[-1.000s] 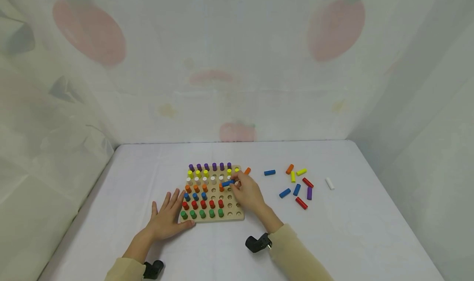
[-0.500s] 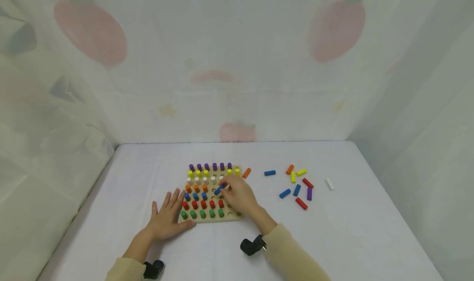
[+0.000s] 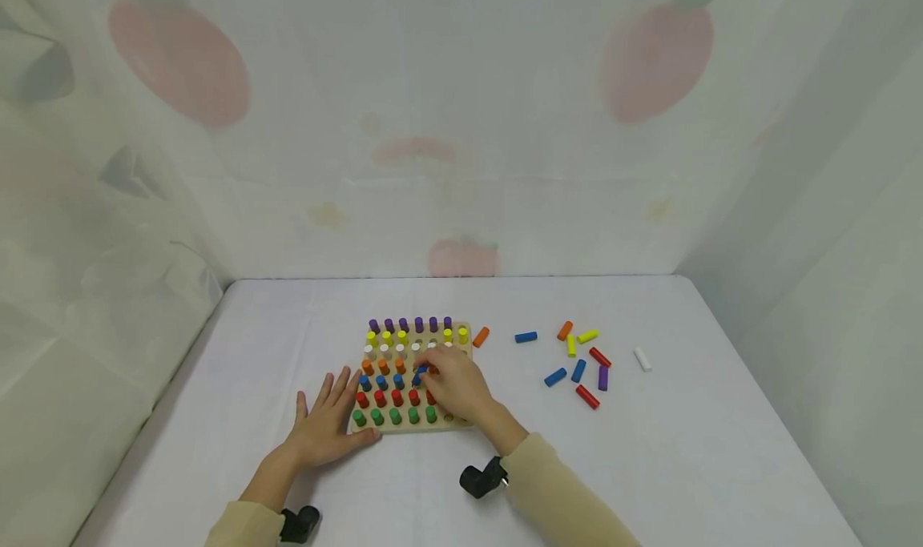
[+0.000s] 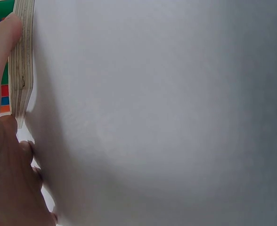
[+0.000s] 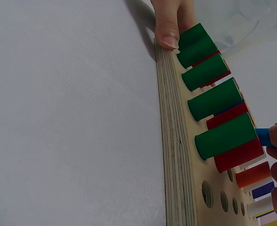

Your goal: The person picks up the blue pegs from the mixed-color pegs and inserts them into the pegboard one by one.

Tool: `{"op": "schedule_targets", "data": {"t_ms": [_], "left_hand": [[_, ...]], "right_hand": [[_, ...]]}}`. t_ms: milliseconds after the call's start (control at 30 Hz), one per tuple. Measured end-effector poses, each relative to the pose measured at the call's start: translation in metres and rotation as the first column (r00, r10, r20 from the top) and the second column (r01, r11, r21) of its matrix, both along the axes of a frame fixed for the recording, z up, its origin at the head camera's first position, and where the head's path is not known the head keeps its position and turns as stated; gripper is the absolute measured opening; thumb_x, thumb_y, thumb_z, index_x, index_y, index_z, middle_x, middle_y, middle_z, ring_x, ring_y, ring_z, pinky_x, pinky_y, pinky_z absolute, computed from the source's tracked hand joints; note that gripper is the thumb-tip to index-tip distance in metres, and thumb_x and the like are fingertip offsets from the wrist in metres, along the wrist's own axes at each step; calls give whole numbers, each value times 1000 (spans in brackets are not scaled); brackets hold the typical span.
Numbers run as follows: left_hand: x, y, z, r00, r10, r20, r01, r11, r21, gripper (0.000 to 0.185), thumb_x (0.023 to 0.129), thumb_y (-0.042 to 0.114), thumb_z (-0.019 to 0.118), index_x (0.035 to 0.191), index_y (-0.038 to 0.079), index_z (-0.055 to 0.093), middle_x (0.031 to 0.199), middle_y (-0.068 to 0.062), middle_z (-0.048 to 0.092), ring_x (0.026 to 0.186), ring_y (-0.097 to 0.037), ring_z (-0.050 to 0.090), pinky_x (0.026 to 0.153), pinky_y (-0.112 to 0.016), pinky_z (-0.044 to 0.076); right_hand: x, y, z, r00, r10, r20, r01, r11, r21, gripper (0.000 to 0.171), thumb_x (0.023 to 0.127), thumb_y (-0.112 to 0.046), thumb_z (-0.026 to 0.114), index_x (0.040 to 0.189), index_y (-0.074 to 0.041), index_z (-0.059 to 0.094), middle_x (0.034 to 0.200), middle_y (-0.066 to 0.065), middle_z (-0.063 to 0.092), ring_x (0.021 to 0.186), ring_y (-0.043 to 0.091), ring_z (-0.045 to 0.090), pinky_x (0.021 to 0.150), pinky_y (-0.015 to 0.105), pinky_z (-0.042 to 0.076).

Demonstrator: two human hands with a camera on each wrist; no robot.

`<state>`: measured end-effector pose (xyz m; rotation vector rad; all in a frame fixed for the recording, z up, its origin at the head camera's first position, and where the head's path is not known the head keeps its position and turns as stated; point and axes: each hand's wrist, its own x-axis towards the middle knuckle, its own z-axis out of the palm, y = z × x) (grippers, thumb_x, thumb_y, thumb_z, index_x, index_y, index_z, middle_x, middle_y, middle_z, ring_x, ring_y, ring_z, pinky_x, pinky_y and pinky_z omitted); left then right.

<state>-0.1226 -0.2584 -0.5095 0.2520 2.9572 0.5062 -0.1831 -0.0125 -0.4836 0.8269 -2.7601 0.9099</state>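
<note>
A wooden pegboard (image 5: 172, 141) lies on the table, with rows of purple, yellow, white, orange, blue, red and green pegs upright in its holes. Between thumb and fingers my right hand (image 3: 461, 387) pinches a blue peg (image 3: 418, 377) over the blue row, just right of the blue pegs standing there. Whether that peg's lower end is in a hole is hidden. My left hand (image 3: 320, 431) rests at the board's near left corner, its fingers spread straight along the left side. In the left wrist view its thumb (image 4: 9, 35) touches the board's front edge.
Loose pegs lie on the white table to the board's right: an orange peg (image 3: 481, 337) close by, a blue peg (image 3: 525, 337), a cluster with a purple peg (image 3: 602, 378) and red pegs, and a white peg (image 3: 642, 359) farthest right. A patterned curtain (image 3: 461, 170) hangs behind.
My right hand has moved left across the board with the blue peg, which has tilted from lying nearly level to more upright. The left hand has stayed in place.
</note>
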Motion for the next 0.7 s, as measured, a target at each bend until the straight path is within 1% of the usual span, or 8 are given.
{"op": "schedule_targets", "data": {"t_ms": [233, 433, 700], "left_hand": [[0, 0, 1, 1000, -2, -4, 2, 1000, -1, 104, 70, 73, 56, 148, 15, 19, 154, -14, 14, 139, -42, 7, 99, -72, -7], [0, 1, 3, 1000, 0, -10, 0, 1000, 3, 104, 70, 72, 57, 148, 14, 20, 153, -15, 15, 139, -43, 8, 98, -73, -6], [0, 1, 2, 1000, 1, -2, -1, 1000, -6, 105, 69, 73, 57, 148, 15, 19, 154, -14, 14, 139, -42, 7, 98, -72, -7]], "right_hand": [[-1, -3, -3, 999, 16, -51, -15, 1000, 24, 15, 86, -22, 64, 101, -22, 65, 92, -8, 61, 76, 6, 48, 64, 13, 42], [-2, -5, -6, 998, 30, -59, -27, 999, 45, 14, 86, -22, 64, 100, -22, 65, 90, -8, 60, 74, 5, 47, 62, 11, 41], [-2, -7, -4, 995, 56, -80, -51, 997, 60, 14, 86, -17, 63, 99, -21, 67, 94, -6, 64, 80, 6, 51, 69, 16, 45]]}}
